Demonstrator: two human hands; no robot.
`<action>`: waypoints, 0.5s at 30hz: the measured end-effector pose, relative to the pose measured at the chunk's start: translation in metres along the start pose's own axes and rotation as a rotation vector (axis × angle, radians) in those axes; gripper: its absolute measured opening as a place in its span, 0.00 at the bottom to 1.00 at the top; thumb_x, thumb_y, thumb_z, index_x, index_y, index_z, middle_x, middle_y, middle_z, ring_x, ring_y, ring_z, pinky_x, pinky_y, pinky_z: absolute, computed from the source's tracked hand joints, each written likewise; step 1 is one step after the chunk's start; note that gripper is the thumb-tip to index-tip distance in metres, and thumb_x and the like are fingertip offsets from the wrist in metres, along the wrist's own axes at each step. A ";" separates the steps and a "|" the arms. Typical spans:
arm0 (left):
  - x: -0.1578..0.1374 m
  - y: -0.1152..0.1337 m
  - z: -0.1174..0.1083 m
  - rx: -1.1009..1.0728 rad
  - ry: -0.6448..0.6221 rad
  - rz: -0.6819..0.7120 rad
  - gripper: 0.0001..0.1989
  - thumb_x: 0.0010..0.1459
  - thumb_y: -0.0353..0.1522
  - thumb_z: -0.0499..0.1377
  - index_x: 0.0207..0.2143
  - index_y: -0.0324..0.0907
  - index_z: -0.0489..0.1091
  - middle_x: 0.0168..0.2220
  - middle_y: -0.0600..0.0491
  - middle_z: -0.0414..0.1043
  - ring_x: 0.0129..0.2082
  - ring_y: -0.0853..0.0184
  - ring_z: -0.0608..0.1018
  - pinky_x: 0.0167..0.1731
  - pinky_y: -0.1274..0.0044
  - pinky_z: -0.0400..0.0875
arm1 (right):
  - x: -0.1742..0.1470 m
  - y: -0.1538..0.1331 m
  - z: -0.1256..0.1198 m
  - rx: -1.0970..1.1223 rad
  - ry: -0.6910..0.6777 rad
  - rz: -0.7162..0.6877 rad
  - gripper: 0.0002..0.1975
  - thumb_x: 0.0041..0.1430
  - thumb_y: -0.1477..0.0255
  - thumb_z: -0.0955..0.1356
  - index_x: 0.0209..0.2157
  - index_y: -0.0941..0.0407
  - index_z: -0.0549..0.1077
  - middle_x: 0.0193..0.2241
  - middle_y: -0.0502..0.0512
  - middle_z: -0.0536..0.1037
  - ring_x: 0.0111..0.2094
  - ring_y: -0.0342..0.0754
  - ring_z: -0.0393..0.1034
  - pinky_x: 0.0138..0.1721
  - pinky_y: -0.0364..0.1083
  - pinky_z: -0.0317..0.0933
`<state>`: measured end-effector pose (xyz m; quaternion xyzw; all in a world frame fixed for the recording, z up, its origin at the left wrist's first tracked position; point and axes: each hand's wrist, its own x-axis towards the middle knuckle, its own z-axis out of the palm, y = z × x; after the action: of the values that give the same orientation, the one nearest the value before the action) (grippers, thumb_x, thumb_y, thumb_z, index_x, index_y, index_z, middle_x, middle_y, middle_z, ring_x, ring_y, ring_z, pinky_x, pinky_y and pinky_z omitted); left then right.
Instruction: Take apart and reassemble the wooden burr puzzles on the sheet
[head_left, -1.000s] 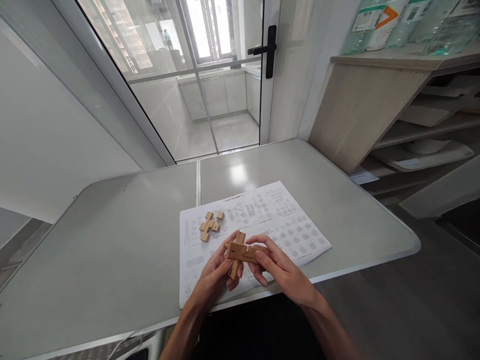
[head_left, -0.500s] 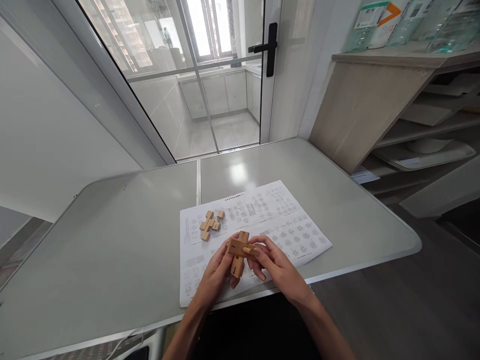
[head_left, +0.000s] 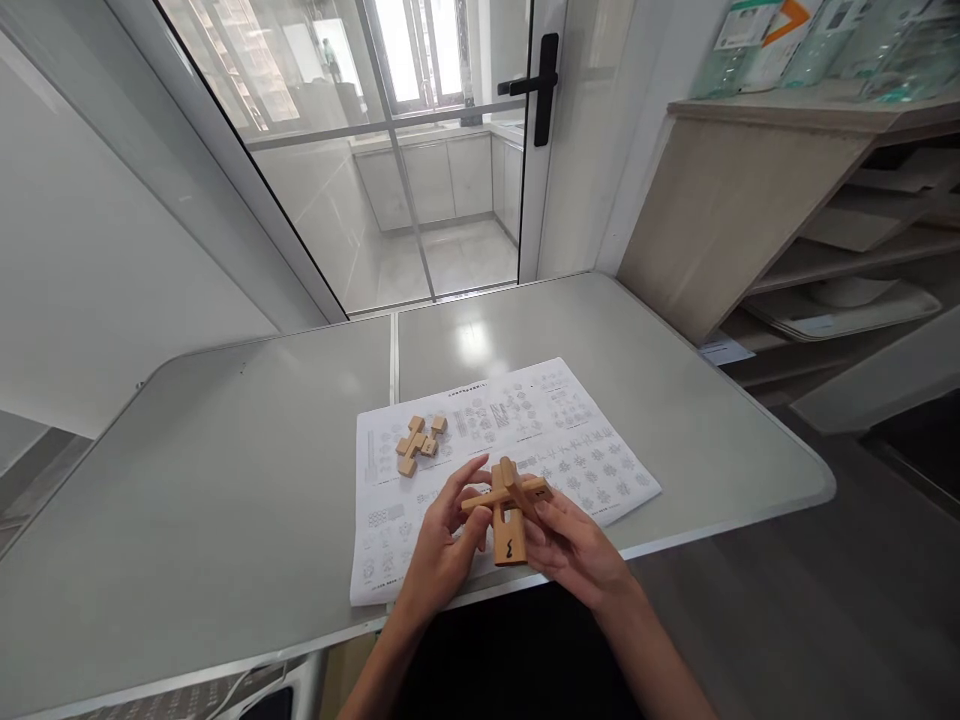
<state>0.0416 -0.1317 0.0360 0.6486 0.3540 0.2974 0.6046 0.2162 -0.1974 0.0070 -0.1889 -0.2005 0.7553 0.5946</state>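
Note:
Several interlocked wooden puzzle pieces (head_left: 510,540) form a cross above the near part of a printed sheet (head_left: 397,560). The piece facing me has a slot and a dark mark near its lower end. My right hand (head_left: 581,545) is closed round the right side of the cross. On the other side, my left hand (head_left: 446,540) pinches the end of a thin crosswise piece between thumb and fingers. Beyond my left hand, more notched wooden puzzle pieces (head_left: 417,441) lie together on the sheet.
The sheet lies on a grey table (head_left: 225,480) with a metal edge. A glazed door with a black handle (head_left: 541,90) stands behind it. To the right is a wooden shelf unit (head_left: 690,220) with plastic bottles (head_left: 817,45) on top. A cable lies at the lower left.
The held wooden cross has turned and shifted slightly right. Its slotted piece now faces me, and my left fingers have moved from around its lower part to the thin crosswise piece.

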 end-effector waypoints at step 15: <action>0.003 0.011 0.008 0.160 -0.076 0.229 0.22 0.77 0.42 0.46 0.65 0.46 0.67 0.61 0.46 0.72 0.61 0.56 0.74 0.62 0.66 0.68 | -0.005 0.002 0.003 0.031 -0.026 -0.050 0.10 0.70 0.62 0.72 0.45 0.54 0.77 0.26 0.44 0.67 0.18 0.34 0.44 0.21 0.39 0.43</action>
<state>0.0504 -0.1342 0.0466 0.7419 0.2769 0.3105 0.5259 0.2143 -0.2025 0.0088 -0.1648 -0.2011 0.7458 0.6134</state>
